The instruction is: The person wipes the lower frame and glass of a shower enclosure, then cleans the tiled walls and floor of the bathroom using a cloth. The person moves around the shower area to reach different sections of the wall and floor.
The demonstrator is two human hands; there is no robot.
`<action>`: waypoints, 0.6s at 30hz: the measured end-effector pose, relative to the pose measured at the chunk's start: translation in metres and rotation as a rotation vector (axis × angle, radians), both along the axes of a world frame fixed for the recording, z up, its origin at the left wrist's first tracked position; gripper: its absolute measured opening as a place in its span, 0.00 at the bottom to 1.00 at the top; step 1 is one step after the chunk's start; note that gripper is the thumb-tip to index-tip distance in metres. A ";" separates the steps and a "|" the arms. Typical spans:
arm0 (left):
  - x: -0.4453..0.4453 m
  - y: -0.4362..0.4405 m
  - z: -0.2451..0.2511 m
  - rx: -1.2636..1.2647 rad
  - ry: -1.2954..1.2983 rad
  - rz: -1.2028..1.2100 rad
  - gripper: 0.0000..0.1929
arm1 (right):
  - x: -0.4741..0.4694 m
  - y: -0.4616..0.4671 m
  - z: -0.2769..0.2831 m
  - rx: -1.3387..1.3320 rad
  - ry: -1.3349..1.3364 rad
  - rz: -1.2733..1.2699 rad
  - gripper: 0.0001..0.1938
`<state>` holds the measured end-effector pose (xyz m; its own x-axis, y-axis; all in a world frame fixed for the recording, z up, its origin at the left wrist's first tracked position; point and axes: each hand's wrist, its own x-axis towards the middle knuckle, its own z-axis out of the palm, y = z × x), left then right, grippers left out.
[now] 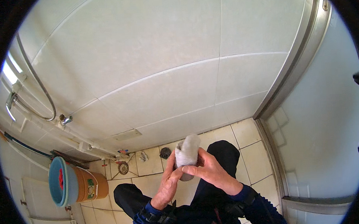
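Observation:
A bundled, grey-white piece of fabric (187, 152), perhaps a rolled sock, is held up between my two hands above the floor, in front of my bent knees. My left hand (169, 180) grips its left side and lower end. From the right, my right hand (210, 169) clasps it, with the thumb laid across the lower front. The upper end folds over and stands clear of my fingers. A darker grey part shows below my thumbs. My palms hide the sides of the bundle.
An orange bucket (92, 185) stands at left with a blue basin (57, 165) on it, red cloth (61, 179) inside. A floor drain (123, 168), a crumpled pale scrap (143, 156) and a dark scouring pad (165, 153) lie near the tiled wall (167, 97). A frosted door (321, 120) borders the right.

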<state>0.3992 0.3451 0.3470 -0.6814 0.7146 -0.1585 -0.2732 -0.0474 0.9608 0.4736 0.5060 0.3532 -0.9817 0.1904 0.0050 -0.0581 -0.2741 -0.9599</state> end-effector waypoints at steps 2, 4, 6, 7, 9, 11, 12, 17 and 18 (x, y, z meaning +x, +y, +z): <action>0.003 0.002 0.000 -0.030 0.055 0.039 0.38 | -0.003 0.000 0.002 -0.145 -0.051 0.011 0.30; 0.004 0.000 0.002 -0.039 0.101 0.122 0.35 | -0.005 0.006 0.007 -0.111 -0.024 -0.006 0.29; 0.005 -0.001 0.008 -0.014 0.150 0.218 0.30 | -0.003 0.022 0.015 -0.113 -0.081 -0.064 0.25; 0.007 -0.002 0.014 -0.026 0.130 0.223 0.28 | -0.004 0.030 0.020 -0.145 -0.004 -0.153 0.25; 0.009 -0.002 0.035 -0.145 0.086 0.213 0.26 | -0.001 0.056 0.030 -0.244 0.065 -0.252 0.25; 0.033 -0.001 0.062 -0.081 -0.020 -0.207 0.20 | -0.010 0.071 0.034 -0.372 0.122 -0.413 0.23; 0.046 0.007 0.076 -0.014 0.199 -0.443 0.23 | -0.017 0.075 0.033 -0.441 0.099 -0.476 0.22; 0.130 0.065 0.132 0.324 0.483 -1.028 0.18 | -0.072 0.076 0.015 -0.720 0.092 -0.492 0.21; 0.148 0.074 0.141 0.532 0.594 -0.933 0.17 | -0.085 0.074 0.011 -0.766 0.096 -0.462 0.20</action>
